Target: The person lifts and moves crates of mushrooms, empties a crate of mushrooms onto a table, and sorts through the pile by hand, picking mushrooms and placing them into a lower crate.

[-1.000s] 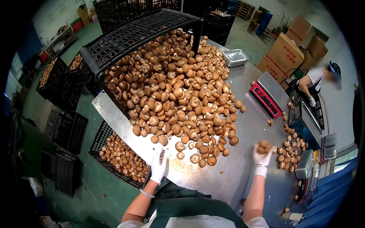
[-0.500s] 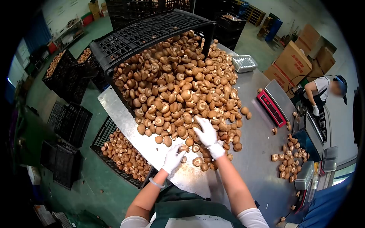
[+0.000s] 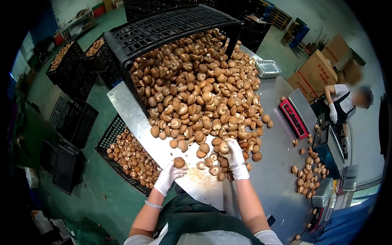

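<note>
Brown mushrooms (image 3: 196, 94) spill in a large heap from a tipped black crate (image 3: 171, 30) onto the metal table (image 3: 269, 163). My left hand (image 3: 166, 178), in a white glove, is closed round one mushroom (image 3: 179, 162) near the table's left edge. My right hand (image 3: 235, 157), gloved too, grips another mushroom (image 3: 224, 147) at the front of the heap. Several loose mushrooms lie between the hands.
Below the table's left edge is a black crate of mushrooms (image 3: 132, 159). A red scale (image 3: 293, 118), a clear plastic tray (image 3: 268, 68) and a smaller mushroom pile (image 3: 309, 175) are on the right. A co-worker (image 3: 341, 102) stands beyond.
My left hand has moved left and down with a mushroom, away from the heap. The right hand has drawn back right and down and now holds a mushroom. The co-worker has shifted position.
</note>
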Demonstrator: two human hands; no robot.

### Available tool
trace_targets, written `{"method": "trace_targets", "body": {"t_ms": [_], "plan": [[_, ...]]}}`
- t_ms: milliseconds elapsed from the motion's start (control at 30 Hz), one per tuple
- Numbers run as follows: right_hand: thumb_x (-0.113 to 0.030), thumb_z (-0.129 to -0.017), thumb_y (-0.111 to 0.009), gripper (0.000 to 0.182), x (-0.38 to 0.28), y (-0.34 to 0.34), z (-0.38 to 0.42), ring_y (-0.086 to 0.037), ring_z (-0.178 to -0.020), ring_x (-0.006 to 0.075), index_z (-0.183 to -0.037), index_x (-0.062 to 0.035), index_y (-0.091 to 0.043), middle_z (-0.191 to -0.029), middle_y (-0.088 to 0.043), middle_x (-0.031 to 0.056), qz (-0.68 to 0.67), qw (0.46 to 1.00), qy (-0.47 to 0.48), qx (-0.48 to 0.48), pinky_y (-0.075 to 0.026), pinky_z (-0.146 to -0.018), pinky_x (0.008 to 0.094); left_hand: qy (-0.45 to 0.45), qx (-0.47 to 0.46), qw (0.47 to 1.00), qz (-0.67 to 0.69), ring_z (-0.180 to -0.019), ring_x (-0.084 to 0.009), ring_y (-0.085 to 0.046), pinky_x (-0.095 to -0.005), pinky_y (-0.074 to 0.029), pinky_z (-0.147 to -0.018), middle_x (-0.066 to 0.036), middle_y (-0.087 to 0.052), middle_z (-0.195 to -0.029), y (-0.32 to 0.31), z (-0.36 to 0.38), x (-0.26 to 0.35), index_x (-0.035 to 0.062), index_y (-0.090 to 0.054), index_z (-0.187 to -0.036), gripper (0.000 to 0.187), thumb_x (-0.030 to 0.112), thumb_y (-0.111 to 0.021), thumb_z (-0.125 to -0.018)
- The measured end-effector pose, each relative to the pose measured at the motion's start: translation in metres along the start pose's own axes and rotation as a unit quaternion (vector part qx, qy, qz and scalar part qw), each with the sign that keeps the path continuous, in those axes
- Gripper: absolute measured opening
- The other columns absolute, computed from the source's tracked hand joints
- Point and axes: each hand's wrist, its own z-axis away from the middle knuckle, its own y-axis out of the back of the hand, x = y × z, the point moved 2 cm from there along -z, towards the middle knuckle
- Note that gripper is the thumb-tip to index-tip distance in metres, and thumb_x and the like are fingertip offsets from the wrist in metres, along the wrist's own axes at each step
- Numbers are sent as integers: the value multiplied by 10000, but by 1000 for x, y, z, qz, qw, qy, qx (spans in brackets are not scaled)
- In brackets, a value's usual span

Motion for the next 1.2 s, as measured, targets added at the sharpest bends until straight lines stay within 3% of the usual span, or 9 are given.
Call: {"method": "trace_targets", "body": {"t_ms": [167,233,333,567,667,833,900,1033,1200], "plan": [[-237,-871,-640,208,0,-20,-22,-628,-769,147,-951,-48,-611,-854,-632,47,190,976,-42,-96,-523,-612,284,-14,5,1000,-7,-936,-263,-640,-350,-534,-784,-205,-614,-1099,7,14,12,-31,-476,-1224,500,395,-356,-991],[-296,-806,-697,301,5,-57,-28,-610,-728,185,-973,-59,-618,-880,-611,82,464,845,259,-53,-490,-636,325,-22,10,999,-33,-932,-260,-640,-336,-535,-774,-195,-615,-1095,4,11,13,-28,-488,-1213,482,382,-374,-988],[-418,-717,-729,465,20,-91,-39,-625,-824,275,-1020,-100,-577,-991,-567,94,747,608,265,-50,-513,-665,378,-41,26,998,-50,-925,-257,-640,-313,-534,-755,-180,-618,-1083,0,11,12,-27,-508,-1193,446,351,-405,-981],[-378,-766,-658,329,8,-46,-45,-627,-838,288,-992,-138,-650,-932,-633,98,636,731,223,-104,-504,-714,398,-155,163,972,-66,-866,-289,-614,-372,-499,-781,-170,-613,-1000,65,45,62,-19,-546,-1112,362,286,-512,-920],[-419,-731,-700,445,5,-58,-29,-617,-906,273,-1079,-152,-626,-980,-622,91,639,731,221,-87,-504,-731,385,-366,378,480,-702,-979,-341,-553,-425,-433,-887,-154,-624,-1011,40,58,86,12,-595,-1083,327,120,-644,-778],[-379,-682,-742,505,38,-95,-22,-623,-861,301,-1057,-87,-575,-924,-618,135,771,576,214,-167,-506,-728,399,-374,191,580,-698,-1031,-332,-546,-394,-458,-867,-162,-578,-1142,-40,-1,67,32,-574,-1151,412,147,-682,-770],[-368,-705,-726,474,30,-91,-22,-633,-867,301,-1056,-81,-587,-936,-637,141,735,620,228,-151,-508,-744,394,-373,103,546,-743,-1027,-335,-549,-387,-468,-851,-158,-544,-1197,-58,-25,58,52,-563,-1175,433,173,-685,-777],[-280,-862,-614,350,-19,-52,-15,-613,-791,131,-1161,-100,-590,-935,-658,31,299,927,51,-220,-480,-680,250,-338,109,550,-756,-1059,-333,-542,-375,-465,-882,-155,-518,-1233,-41,-50,38,51,-532,-1214,465,126,-679,-779],[-205,-904,-531,263,-45,-21,1,-538,-758,61,-1134,-107,-614,-949,-610,3,291,944,-3,-155,-434,-623,192,-347,97,852,-380,-1148,-277,-518,-347,-415,-982,-145,-510,-1253,-36,-29,24,14,-461,-1280,467,33,-613,-838]]}}
